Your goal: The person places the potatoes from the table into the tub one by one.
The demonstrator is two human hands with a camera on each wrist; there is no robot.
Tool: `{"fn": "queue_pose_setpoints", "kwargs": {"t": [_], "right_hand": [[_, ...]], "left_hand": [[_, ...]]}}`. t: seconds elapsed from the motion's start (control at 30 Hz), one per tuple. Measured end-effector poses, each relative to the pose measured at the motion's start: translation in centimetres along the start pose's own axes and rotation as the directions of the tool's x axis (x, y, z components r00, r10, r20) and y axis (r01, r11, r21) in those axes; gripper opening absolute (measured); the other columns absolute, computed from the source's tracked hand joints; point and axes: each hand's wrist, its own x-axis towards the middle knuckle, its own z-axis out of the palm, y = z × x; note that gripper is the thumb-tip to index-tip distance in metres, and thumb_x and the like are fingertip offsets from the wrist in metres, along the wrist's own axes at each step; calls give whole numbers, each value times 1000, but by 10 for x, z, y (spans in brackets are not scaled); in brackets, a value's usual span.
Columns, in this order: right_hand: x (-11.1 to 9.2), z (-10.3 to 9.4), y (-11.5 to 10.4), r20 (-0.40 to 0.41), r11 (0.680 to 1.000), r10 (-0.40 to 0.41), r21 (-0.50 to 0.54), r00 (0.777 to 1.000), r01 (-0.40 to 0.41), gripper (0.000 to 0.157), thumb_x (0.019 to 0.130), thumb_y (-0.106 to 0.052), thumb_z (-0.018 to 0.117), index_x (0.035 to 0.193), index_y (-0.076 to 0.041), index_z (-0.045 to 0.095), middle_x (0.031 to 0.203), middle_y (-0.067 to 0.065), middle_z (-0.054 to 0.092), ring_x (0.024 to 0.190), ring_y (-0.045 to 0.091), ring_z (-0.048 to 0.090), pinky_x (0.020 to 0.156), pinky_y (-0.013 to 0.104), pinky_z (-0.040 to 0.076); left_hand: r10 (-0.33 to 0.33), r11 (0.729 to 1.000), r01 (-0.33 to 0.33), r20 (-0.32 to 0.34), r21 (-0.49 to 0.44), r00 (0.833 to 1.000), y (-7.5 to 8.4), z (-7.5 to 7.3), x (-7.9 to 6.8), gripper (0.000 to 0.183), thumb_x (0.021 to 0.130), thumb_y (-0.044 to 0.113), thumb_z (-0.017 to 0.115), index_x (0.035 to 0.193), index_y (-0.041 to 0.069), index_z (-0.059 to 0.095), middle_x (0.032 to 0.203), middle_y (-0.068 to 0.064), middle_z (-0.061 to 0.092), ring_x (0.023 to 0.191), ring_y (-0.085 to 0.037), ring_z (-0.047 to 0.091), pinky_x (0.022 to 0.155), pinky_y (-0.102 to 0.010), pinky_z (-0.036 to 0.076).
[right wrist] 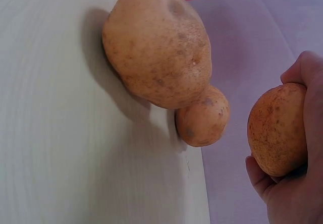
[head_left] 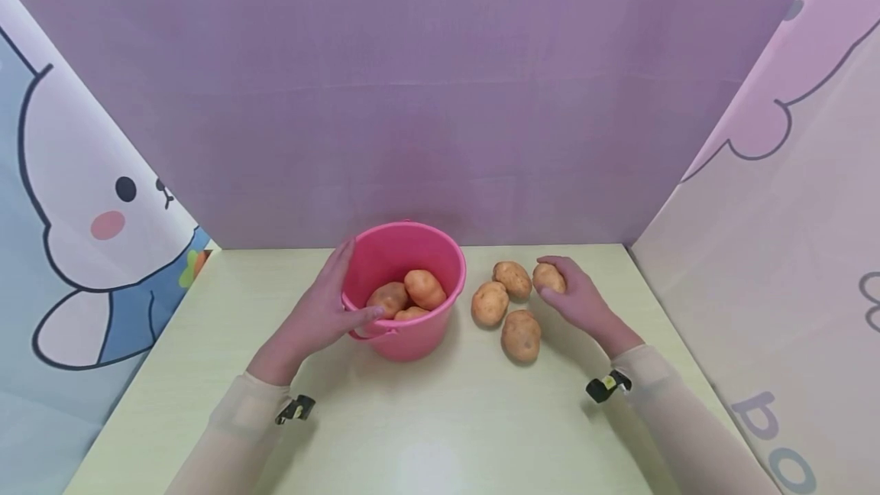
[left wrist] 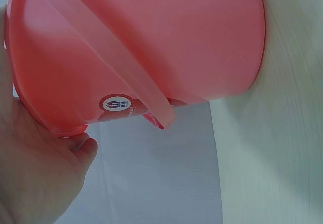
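Observation:
A pink bucket (head_left: pixel 406 342) stands upright on the table, with several potatoes (head_left: pixel 425 289) visible inside it. At its left side my left hand (head_left: pixel 319 312) holds the rim, the thumb lying over the front edge; the left wrist view shows this hand (left wrist: pixel 40 168) against the bucket wall (left wrist: pixel 202 37). My right hand (head_left: pixel 580 300) grips a potato (head_left: pixel 549 278) between thumb and fingers. That potato (right wrist: pixel 277 130) appears raised off the table in the right wrist view. Three more potatoes, one at the back (head_left: pixel 512 279), one nearest the bucket (head_left: pixel 490 304) and one in front (head_left: pixel 521 336), lie on the table.
The pale wooden table (head_left: pixel 440 418) ends at a purple backdrop (head_left: pixel 426 98). Printed cloth panels flank it, a cartoon one (head_left: pixel 103 289) on the left and another (head_left: pixel 791 250) on the right. The bucket's pink handle (left wrist: pixel 111 47) hangs down along its outside.

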Motion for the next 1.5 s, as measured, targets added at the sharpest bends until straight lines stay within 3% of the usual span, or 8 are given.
{"fn": "queue_pose_setpoints", "kwargs": {"t": [0.13, 0.2, 0.33, 0.53, 1.27, 1.5], "right_hand": [[2, -1, -1, 1, 1000, -8, 2, 1000, 8, 57, 90, -13, 70, 144, -13, 52, 128, 9, 56, 103, 26, 58, 86, 45, 50], [3, -2, -1, 1, 1000, -6, 8, 1000, 6, 56, 90, -13, 70, 143, -14, 52, 128, 9, 57, 102, 26, 58, 86, 45, 50], [4, -2, -5, 3, 1000, 2, 15, 1000, -3, 55, 91, -16, 70, 143, -16, 52, 128, 9, 58, 101, 26, 58, 84, 43, 50], [6, -3, -14, 8, 999, 20, 34, 1000, -20, 54, 92, -18, 69, 144, -17, 52, 127, 8, 59, 99, 25, 58, 81, 41, 51], [24, -1, -46, 35, 997, -39, 70, 999, 37, 54, 92, -19, 69, 143, -15, 53, 132, 7, 58, 106, 25, 58, 86, 44, 51], [26, 2, -50, 63, 995, -42, 89, 997, 37, 53, 93, -17, 67, 143, -15, 53, 134, 6, 57, 115, 24, 56, 94, 45, 50]], "left_hand": [[2, 1000, -2, 2, 13, 1000, 0, -1, -1, 120, 72, 57, 86, 163, 33, 13, 164, 5, 21, 141, -28, 37, 92, -57, 55], [0, 1000, 0, 6, 2, 1000, 11, -3, -2, 117, 73, 54, 87, 163, 34, 13, 163, 2, 22, 141, -30, 38, 92, -57, 55], [-2, 1000, 2, 7, -29, 1000, 16, -4, -3, 116, 74, 48, 89, 162, 39, 14, 162, -1, 25, 140, -33, 39, 91, -58, 55], [2, 1000, -2, 0, -1, 1000, 1, -2, -1, 118, 72, 55, 87, 163, 36, 14, 163, 5, 23, 140, -28, 39, 90, -56, 56], [-25, 999, 25, 2, 39, 1000, 3, -1, -2, 120, 72, 61, 84, 164, 32, 12, 165, 7, 17, 142, -25, 35, 91, -55, 56], [-18, 1000, 18, 7, 22, 1000, 4, -1, -2, 120, 72, 59, 85, 164, 33, 12, 165, 5, 19, 141, -26, 36, 91, -55, 56]]}}
